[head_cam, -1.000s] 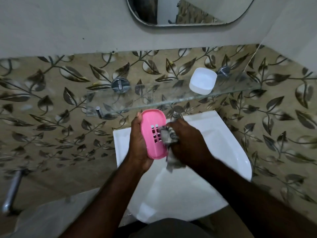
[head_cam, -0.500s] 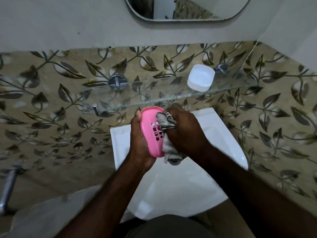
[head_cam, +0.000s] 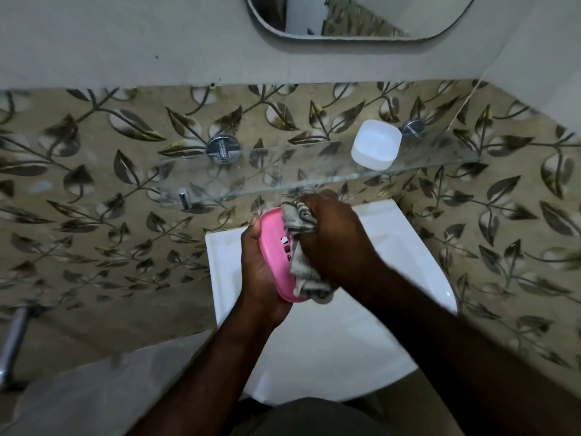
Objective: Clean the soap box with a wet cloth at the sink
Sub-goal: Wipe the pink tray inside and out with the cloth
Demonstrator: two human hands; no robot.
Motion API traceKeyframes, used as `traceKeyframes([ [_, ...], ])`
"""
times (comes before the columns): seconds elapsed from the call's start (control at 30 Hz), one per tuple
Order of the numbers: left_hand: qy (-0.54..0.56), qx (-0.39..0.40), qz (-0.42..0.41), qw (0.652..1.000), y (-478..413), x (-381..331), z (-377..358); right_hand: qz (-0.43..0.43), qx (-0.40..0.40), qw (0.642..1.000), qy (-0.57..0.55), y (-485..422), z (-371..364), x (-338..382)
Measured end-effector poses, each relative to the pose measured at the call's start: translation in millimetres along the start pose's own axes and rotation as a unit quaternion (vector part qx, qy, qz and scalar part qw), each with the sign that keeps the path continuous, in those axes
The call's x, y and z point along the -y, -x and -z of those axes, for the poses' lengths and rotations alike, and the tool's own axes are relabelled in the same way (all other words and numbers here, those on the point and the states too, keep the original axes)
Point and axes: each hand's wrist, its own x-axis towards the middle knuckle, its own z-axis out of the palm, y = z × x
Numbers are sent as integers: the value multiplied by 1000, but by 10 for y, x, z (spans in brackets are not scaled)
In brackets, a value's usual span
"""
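A pink soap box with slots in its base stands on edge above the white sink. My left hand grips it from the left, fingers behind it. My right hand is closed on a grey striped wet cloth and presses it against the inside of the box near its upper end. The cloth's loose end hangs below the box's lower edge. The tap is hidden behind my hands.
A glass shelf on chrome brackets juts out just above my hands, with a white plastic container on its right part. A mirror hangs higher. A chrome pipe sits at far left.
My right hand has slid the cloth from the middle of the soap box up toward its top end. The left hand keeps the box in the same grip.
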Motion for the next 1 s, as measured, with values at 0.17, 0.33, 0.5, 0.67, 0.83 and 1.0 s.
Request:
traceKeyframes([
  [0.17, -8, -24, -31, 999, -104, -94, 209, -7, 85, 996, 12, 471, -170, -252],
  [0.33, -27, -8, -8, 1000, -226, -167, 282, -133, 198, 902, -359, 426, -10, -512],
  [0.5, -23, 3, -14, 1000, -276, -117, 225, -203, 93, 828, -515, 360, 115, -649],
  [0.67, -46, -23, -2, 999, -331, 100, 182, -67, 58, 964, -250, 473, -18, -698],
  [0.83, -56, -44, 17, 997, -413, 212, 154, 133, 93, 985, -64, 668, -241, -580],
  [1.0, -75, -56, 1, 996, -412, 222, 138, 191, 103, 974, 65, 567, -13, -966],
])
